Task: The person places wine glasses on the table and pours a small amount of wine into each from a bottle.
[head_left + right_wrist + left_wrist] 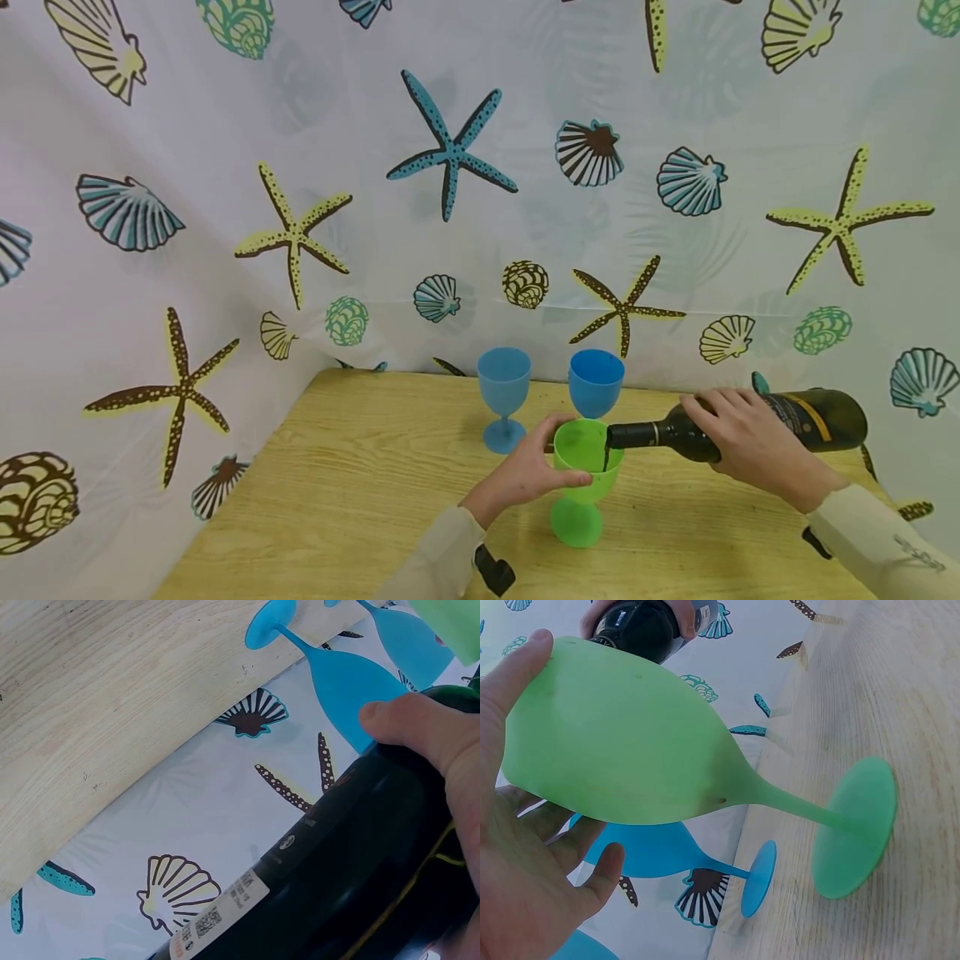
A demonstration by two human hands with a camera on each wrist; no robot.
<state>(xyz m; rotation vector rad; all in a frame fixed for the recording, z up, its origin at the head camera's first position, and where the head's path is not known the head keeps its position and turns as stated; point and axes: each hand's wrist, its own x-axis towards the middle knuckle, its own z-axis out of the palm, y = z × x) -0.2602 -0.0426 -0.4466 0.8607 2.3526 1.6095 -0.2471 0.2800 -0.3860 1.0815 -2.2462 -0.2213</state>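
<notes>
My left hand (525, 468) grips the bowl of a bright green goblet (588, 490), thumb on the near side and fingers around the back. The goblet stands upright, its round foot low over the wooden table. From the right, my right hand (753, 442) holds a dark wine bottle (838, 419) nearly level around its shoulder. Its neck reaches over the goblet's rim, and a thin dark stream (607, 455) runs from the mouth into the bowl. In the right wrist view, the bottle (352, 847) shows a label with a printed code. The left wrist view shows the green bowl (630, 735) against my palm.
Behind the green goblet stand a lighter blue goblet (505, 385) on the left and a deeper blue goblet (596, 379) on the right. The wooden table (360, 467) ends at a white curtain (345, 125) printed with shells and starfish.
</notes>
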